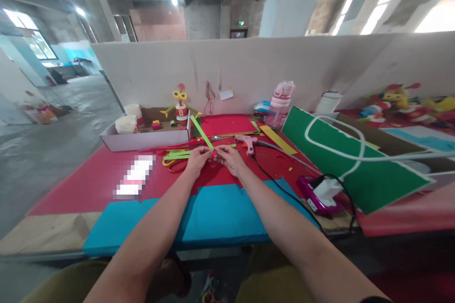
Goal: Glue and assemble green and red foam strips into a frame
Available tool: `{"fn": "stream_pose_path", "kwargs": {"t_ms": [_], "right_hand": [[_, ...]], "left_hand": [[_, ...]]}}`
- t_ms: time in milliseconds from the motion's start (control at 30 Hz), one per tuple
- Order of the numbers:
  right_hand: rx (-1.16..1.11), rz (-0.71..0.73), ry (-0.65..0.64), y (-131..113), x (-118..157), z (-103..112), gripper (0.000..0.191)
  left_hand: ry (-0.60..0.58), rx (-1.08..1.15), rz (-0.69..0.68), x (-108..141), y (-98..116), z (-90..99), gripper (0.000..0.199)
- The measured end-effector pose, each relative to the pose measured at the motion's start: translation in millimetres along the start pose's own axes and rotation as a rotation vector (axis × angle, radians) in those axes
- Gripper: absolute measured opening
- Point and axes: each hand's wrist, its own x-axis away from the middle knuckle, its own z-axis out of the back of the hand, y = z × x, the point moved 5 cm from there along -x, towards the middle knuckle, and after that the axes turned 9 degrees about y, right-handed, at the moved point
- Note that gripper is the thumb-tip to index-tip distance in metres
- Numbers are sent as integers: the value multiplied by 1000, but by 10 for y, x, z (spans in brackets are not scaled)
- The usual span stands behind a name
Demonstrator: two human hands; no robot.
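My left hand (198, 158) and my right hand (229, 157) meet over the middle of the red table, fingertips pinched around a small red piece (213, 154). From between them a light green strip (202, 131) rises to the upper left. More green strips (177, 155) lie beside my left hand, with yellow-handled scissors (168, 162) under them. A pink glue gun (248, 142) rests just beyond my right hand. Which fingers carry the strip is too small to tell.
A white box (147, 141) with paper cups stands at the back left, near a cup figure (181, 111). Blue sheet (220, 215) covers the front edge. At right are a purple power strip (316, 199), cables and a green board (341, 161). A pink bottle (280, 99) stands behind.
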Motion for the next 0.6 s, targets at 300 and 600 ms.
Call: {"fn": "stream_pose_path", "kwargs": {"t_ms": [300,600], "right_hand": [[97,78,42,4,-25,37,35],[19,135,129,-50,-31,46,30]], "left_hand": [[8,-140,-10,-28,-8,77,31],[-92,173,33,25,-23,-57,37]]}}
